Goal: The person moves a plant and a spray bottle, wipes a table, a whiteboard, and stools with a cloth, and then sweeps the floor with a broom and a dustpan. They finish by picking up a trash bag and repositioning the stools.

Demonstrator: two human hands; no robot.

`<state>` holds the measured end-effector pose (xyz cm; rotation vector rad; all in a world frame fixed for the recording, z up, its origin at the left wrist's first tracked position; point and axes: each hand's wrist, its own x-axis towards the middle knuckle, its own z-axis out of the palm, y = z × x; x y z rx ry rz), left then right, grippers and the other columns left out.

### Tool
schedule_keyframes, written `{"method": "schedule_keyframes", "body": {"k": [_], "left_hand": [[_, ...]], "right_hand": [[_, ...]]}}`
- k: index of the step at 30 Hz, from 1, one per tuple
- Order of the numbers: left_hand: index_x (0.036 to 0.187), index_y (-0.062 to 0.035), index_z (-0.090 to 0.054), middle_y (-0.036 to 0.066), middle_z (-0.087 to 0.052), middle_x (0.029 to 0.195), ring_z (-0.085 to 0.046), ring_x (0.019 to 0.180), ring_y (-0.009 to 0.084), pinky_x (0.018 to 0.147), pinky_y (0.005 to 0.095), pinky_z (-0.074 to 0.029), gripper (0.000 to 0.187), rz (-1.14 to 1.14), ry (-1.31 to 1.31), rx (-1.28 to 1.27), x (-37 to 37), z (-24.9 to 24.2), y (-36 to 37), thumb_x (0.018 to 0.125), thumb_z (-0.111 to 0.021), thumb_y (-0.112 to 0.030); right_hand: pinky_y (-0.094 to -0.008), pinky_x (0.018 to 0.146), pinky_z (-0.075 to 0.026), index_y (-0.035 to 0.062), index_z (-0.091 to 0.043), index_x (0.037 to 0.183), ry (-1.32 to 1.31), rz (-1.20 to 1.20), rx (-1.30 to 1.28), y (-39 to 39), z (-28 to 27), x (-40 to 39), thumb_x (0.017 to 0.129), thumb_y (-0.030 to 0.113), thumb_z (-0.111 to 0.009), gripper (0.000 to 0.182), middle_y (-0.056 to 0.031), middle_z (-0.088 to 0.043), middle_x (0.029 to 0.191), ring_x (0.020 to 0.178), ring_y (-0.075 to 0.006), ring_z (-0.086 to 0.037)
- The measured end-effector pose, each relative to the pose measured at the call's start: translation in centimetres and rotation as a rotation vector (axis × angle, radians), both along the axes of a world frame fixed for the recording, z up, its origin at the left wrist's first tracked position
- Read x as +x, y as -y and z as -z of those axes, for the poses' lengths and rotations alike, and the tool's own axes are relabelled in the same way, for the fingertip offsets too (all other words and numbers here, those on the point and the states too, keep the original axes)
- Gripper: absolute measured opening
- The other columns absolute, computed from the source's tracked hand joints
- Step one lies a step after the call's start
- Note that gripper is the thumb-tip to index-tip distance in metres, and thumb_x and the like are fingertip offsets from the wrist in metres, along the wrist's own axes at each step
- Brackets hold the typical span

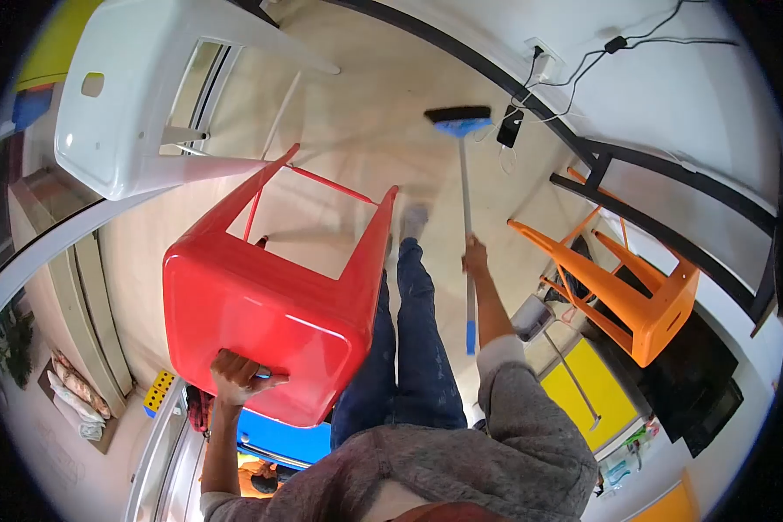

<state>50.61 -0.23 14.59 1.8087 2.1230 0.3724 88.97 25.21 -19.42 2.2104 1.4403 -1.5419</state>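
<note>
My left hand is closed at the middle of the seat of a red metal stool, its fingers partly hidden. The stool is on my left, its legs pointing away from me. In my right hand is the grey handle of a broom, gripped partway along. Its blue head with dark bristles is at the floor ahead, close to the wall. The blue grip end of the handle hangs below my hand.
A white stool stands at far left, an orange stool at right. Near the black rail, a phone hangs by cables. A long-handled dustpan is beside a yellow panel. My feet are on the beige floor.
</note>
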Motion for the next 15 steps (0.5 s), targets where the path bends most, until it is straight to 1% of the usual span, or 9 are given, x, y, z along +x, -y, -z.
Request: {"method": "schedule_keyframes", "body": {"k": [1, 2, 3, 4, 7, 8, 10, 12, 15], "left_hand": [[0.045, -0.0154, -0.045, -0.003, -0.045, 0.046, -0.044, 0.04, 0.0137, 0.04, 0.0265, -0.033, 0.043, 0.005, 0.013, -0.012, 0.0, 0.0, 0.2, 0.052, -0.07, -0.049], [0.045, -0.0153, -0.045, -0.003, -0.045, 0.045, -0.044, 0.04, 0.0137, 0.04, 0.0265, -0.033, 0.042, 0.007, 0.026, -0.025, -0.1, -0.1, 0.3, 0.051, -0.071, -0.048], [0.045, -0.0153, -0.044, -0.003, -0.045, 0.045, -0.044, 0.039, 0.0137, 0.04, 0.0265, -0.033, 0.042, 0.0, 0.033, -0.019, -0.1, -0.1, 0.3, 0.051, -0.072, -0.047], [0.045, -0.0153, -0.044, -0.003, -0.044, 0.044, -0.044, 0.039, 0.0138, 0.04, 0.0264, -0.032, 0.042, -0.007, 0.041, -0.013, -0.1, -0.2, 0.1, 0.05, -0.072, -0.047], [0.047, -0.015, -0.045, -0.003, -0.043, 0.043, -0.043, 0.037, 0.0141, 0.039, 0.0261, -0.032, 0.041, -0.015, 0.05, -0.02, -0.1, -0.3, -0.5, 0.05, -0.072, -0.046], [0.047, -0.0149, -0.045, -0.003, -0.043, 0.043, -0.043, 0.037, 0.0142, 0.039, 0.0259, -0.032, 0.041, -0.019, 0.047, -0.028, 0.0, -0.5, -0.5, 0.05, -0.072, -0.046], [0.049, -0.0144, -0.046, -0.003, -0.043, 0.043, -0.043, 0.037, 0.0143, 0.038, 0.0258, -0.032, 0.04, -0.033, 0.06, -0.005, 0.0, -0.4, -0.5, 0.051, -0.071, -0.046], [0.05, -0.0141, -0.047, -0.003, -0.044, 0.043, -0.043, 0.037, 0.0141, 0.038, 0.0257, -0.032, 0.04, -0.035, 0.076, 0.006, -0.2, -0.1, 0.1, 0.051, -0.071, -0.046], [0.051, -0.0139, -0.048, -0.002, -0.044, 0.044, -0.044, 0.037, 0.0136, 0.038, 0.0256, -0.033, 0.04, -0.033, 0.094, -0.004, -0.2, 0.2, 0.7, 0.052, -0.07, -0.047]], "right_hand": [[-0.0303, 0.03, -0.036, 0.0058, -0.047, 0.113, 0.076, -0.108, 0.087, 3.5, 1.9, 3.9, 0.084, 0.041, -0.04, 0.046, -0.0076, -0.045, 0.049, 0.03, -0.0158, -0.042], [-0.0272, 0.033, -0.038, 0.0072, -0.048, 0.114, 0.08, -0.107, 0.073, 5.8, -1.7, 5.1, 0.084, 0.042, -0.039, 0.047, -0.0083, -0.045, 0.05, 0.034, -0.015, -0.045], [-0.0309, 0.044, -0.043, 0.0063, -0.049, 0.112, 0.161, -0.291, 0.209, 10.2, 1.0, 11.0, 0.083, 0.045, -0.038, 0.049, -0.0106, -0.053, 0.057, 0.049, -0.019, -0.054], [-0.0362, 0.058, -0.044, 0.0065, -0.05, 0.11, 0.237, -0.321, 0.284, 12.3, -3.1, 12.3, 0.083, 0.045, -0.039, 0.049, -0.0129, -0.06, 0.072, 0.067, -0.0267, -0.058], [-0.0465, 0.073, -0.042, 0.0076, -0.054, 0.101, 0.463, -0.302, -0.146, 16.2, -12.9, 16.2, 0.083, 0.036, -0.037, 0.037, -0.0192, -0.056, 0.093, 0.084, -0.0385, -0.053], [-0.0469, 0.067, -0.043, 0.0076, -0.055, 0.096, 0.57, -0.265, -0.265, 17.2, -14.5, 17.2, 0.083, 0.032, -0.038, 0.033, -0.0191, -0.058, 0.086, 0.077, -0.0386, -0.055], [-0.0462, 0.063, -0.045, 0.0079, -0.055, 0.092, 0.534, -0.761, -0.129, 18.9, -16.1, 19.9, 0.082, 0.029, -0.04, 0.028, -0.0187, -0.058, 0.078, 0.073, -0.0371, -0.055], [-0.0447, 0.059, -0.044, 0.0106, -0.053, 0.102, 0.605, -0.498, -0.098, 20.6, -19.1, 18.9, 0.082, 0.025, -0.043, 0.027, -0.0177, -0.057, 0.072, 0.068, -0.0351, -0.056], [-0.0426, 0.056, -0.043, 0.0129, -0.045, 0.116, 0.387, -0.535, 0.195, 16.3, -22.7, 9.9, 0.081, 0.02, -0.044, 0.035, -0.0174, -0.056, 0.071, 0.065, -0.0334, -0.056]]}}
